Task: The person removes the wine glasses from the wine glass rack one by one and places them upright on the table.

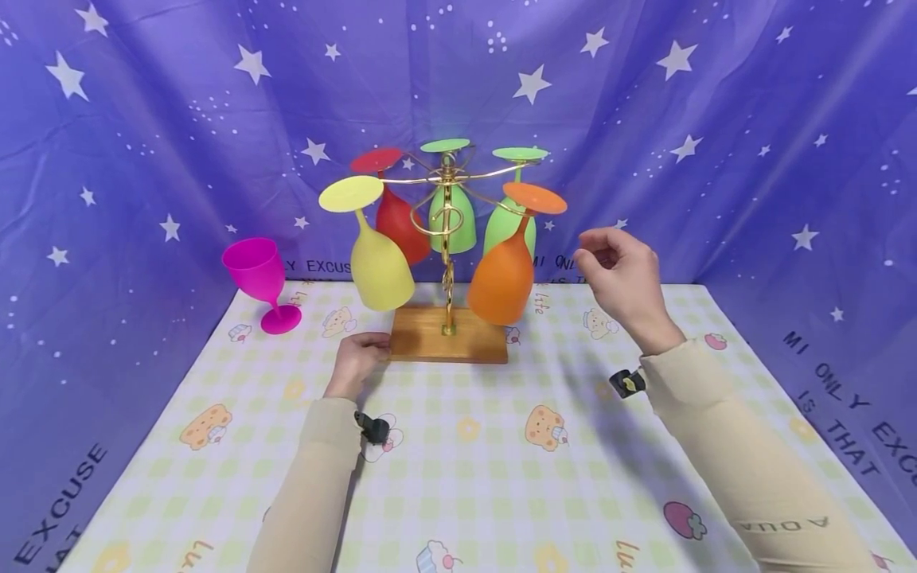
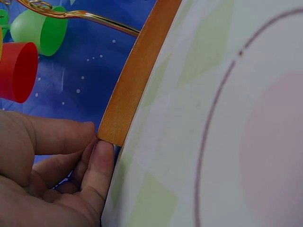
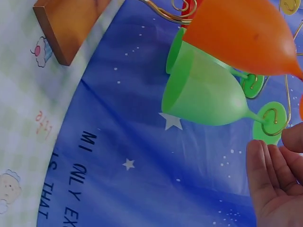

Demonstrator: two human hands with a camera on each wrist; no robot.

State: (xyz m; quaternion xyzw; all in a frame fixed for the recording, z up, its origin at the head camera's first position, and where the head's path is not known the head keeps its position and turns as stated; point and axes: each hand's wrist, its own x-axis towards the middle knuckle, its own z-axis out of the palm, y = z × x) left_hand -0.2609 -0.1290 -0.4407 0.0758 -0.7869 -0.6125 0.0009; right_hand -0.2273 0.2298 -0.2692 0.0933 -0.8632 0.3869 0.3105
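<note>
A goblet rack with a wooden base (image 1: pixel 423 350) and a gold twisted metal stem (image 1: pixel 448 278) stands mid-table. Upside down from its arms hang a yellow goblet (image 1: pixel 383 270), a red goblet (image 1: pixel 401 227), a green goblet (image 1: pixel 458 227), a light green goblet (image 1: pixel 501 227) and an orange goblet (image 1: pixel 504 278). My left hand (image 1: pixel 358 362) holds the base's left end at a corner, thumb and fingertips against the wood (image 2: pixel 116 123). Raised right of the orange goblet, my right hand (image 1: pixel 625 278) holds nothing, its fingers loosely bent. A magenta goblet (image 1: pixel 258 270) stands upright at far left.
A checked cloth (image 1: pixel 458 493) with printed cartoons covers the table. Blue starry curtains (image 1: pixel 573 95) hang behind it and on both sides. The goblets' feet and the rack's arms spread out above the base.
</note>
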